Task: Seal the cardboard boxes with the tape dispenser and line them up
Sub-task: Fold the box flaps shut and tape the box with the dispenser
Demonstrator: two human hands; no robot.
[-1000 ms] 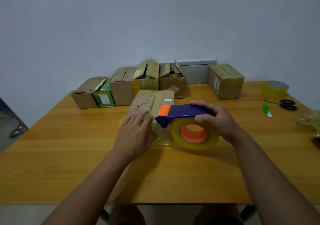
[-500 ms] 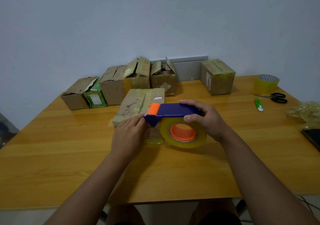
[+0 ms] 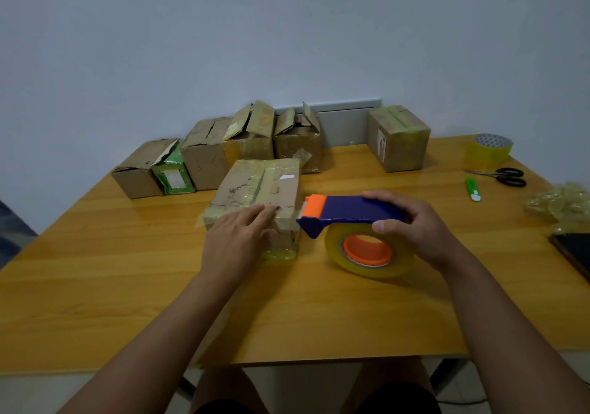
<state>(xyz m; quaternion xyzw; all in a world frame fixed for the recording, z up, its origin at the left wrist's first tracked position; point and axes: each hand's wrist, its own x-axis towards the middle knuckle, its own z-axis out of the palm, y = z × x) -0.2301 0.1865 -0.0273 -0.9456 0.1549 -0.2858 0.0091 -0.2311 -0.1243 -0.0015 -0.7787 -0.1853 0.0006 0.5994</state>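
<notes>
- Counter: yellow-orange wood grain, smooth w/ slight sheen, rectangular; carries everything below.
- Cardboard boxes, 6 brown in all. Row of 4 along the far edge w/ flaps loose or standing up, worn & torn; a green packet is wedged between the 2 leftmost.
- Sealed box stands apart at far right of that row, wrapped in glossy clear tape.
- Front box sits mid-counter just ahead of the row, long axis running away from the person; top scuffed, taped strips along it.
- Left hand: flat, fingers straight & together, pressing the near top edge of the front box.
- Tape dispenser: blue plastic body, orange tip; long axis left-right, tip pointing left at the front box's right side, just beside it. Round clear-yellow roll on orange hub below.
- Right hand: fingers & thumb curled round the dispenser's body.
- Spare tape roll, 1, yellowish, far right.
- Scissors, 1 pair, black handles.
- Green cutter, 1, slim.
</notes>
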